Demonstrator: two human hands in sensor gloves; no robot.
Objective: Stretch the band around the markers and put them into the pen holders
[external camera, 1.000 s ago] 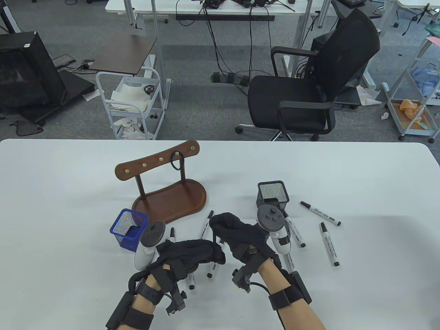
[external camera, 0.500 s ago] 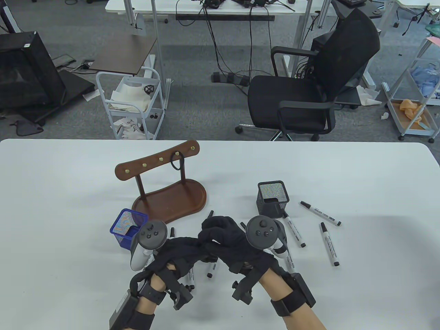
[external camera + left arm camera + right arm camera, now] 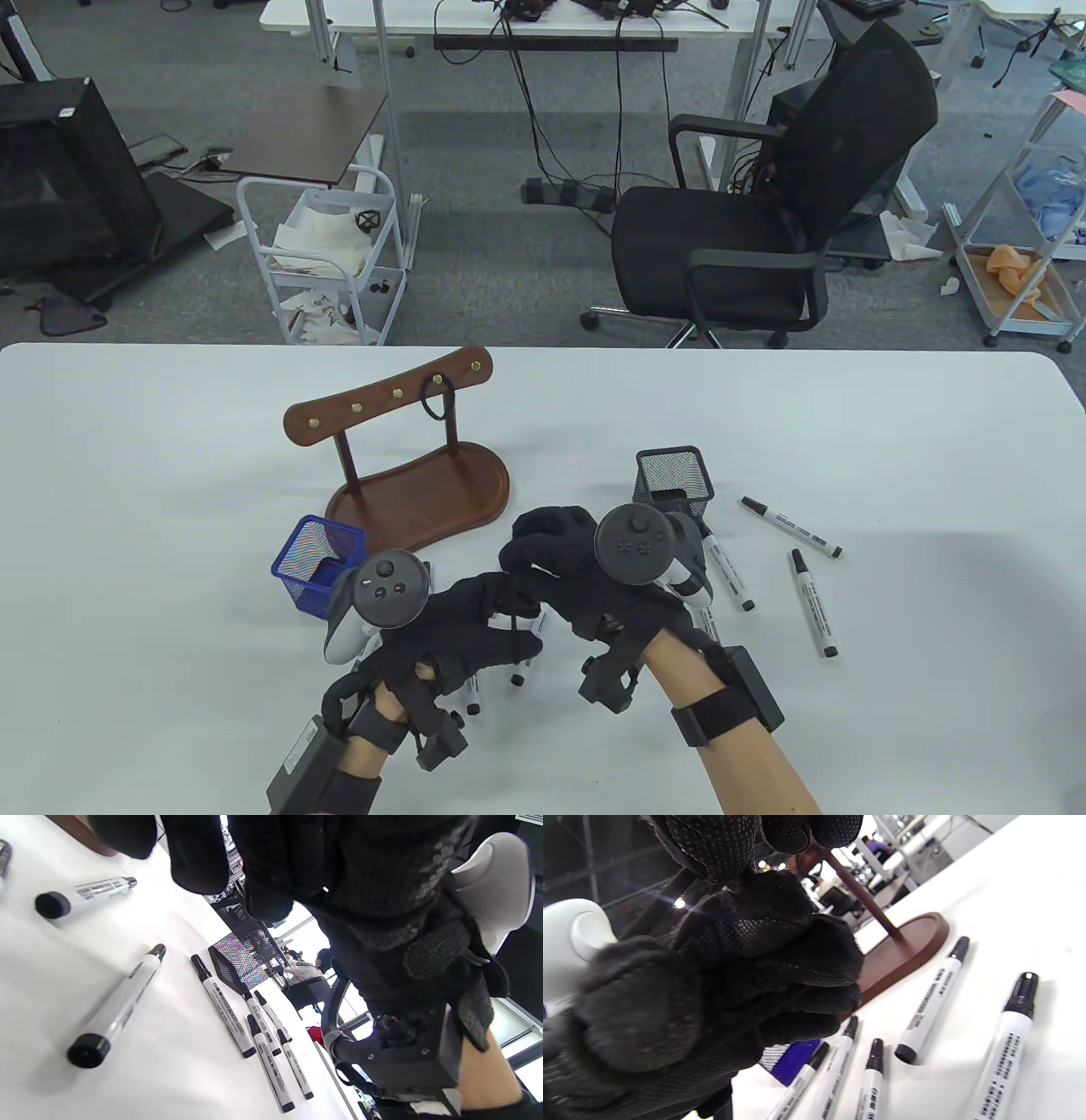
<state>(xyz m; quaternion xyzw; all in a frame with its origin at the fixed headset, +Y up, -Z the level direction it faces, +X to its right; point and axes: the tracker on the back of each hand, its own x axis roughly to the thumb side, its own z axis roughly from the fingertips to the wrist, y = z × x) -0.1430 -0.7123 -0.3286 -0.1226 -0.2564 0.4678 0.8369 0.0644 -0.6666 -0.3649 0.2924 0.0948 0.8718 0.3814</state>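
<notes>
Beyond my white worktop (image 3: pixel 891 407) the floor (image 3: pixel 475 246) is grey carpet; a black mesh office chair (image 3: pixel 764 212) stands just past the far edge; left of the chair, a white trolley (image 3: pixel 318 255) holds crumpled paper; behind the chair, cables (image 3: pixel 543 127) hang from a white desk (image 3: pixel 509 17).

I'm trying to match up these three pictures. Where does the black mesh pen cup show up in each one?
Table view: the black mesh pen cup stands right of centre, just beyond the right hand.
Left wrist view: the cup is mid-picture, tilted, behind the row of markers.
Right wrist view: not in it.
Shared landmark: the brown wooden stand, also at the left wrist view's top left corner and in the right wrist view.
</notes>
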